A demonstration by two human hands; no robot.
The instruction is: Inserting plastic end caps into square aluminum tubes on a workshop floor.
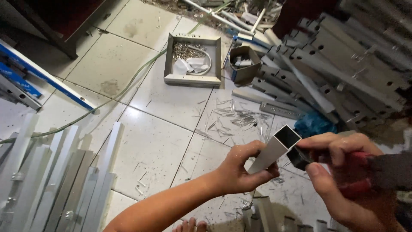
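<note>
Far left, a bundle of pale aluminium profiles (56,180) lies fanned across the tiled floor (159,141), with blue-edged strips (43,77) above it and a green hose (124,88) snaking off toward the top. Centre top, a shallow square metal tray (193,79) holds screws and a loop of white cable, and just beside it sits a small open cardboard box (245,64). Metal shavings (231,118) litter the tiles below them.

Now the action: the left hand (242,169) is wrapped around a short square aluminium tube (274,148), fingers closed on its lower part, open end tilted up and to the right. At that open end, the right hand (339,172) is closed on a red-handled tool (356,172) (pliers, by the look, though the handle is blurred), and its dark tip (299,158) touches the tube's rim.

Far right, a big heap of perforated grey metal channels (339,68) is stacked, with a crumpled blue plastic bag (315,124) at its foot. Toes (191,225) peek in at the bottom edge.
</note>
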